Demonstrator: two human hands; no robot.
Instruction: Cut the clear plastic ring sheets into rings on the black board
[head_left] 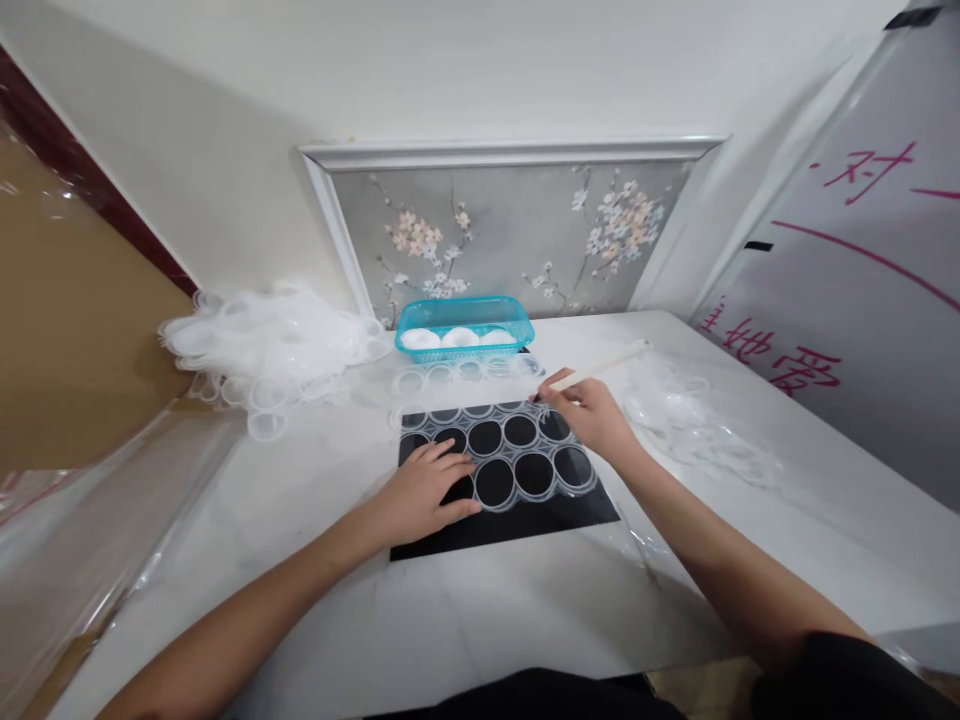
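On the white table lies a black board [502,535] covered by a clear plastic sheet of joined rings [514,482] set in rows. My left hand [431,490] rests on the left part of the ring sheet, its fingers spread. Pinched in my right hand [589,415] is a slim white stick-like tool [619,357] with a dark tip; its exact kind is not clear. That tip is close to the sheet's far right corner. Just beyond the board is another strip of clear rings [470,371]. A blue plastic basket [465,305] behind it contains white round pieces [460,338].
A large heap of translucent rings [277,345] is piled at the back left. Crumpled clear plastic scraps [682,415] lie at the right. A framed floral panel [510,235] is on the wall behind, and a whiteboard [862,250] leans at the right. Cardboard [82,300] stands at the left.
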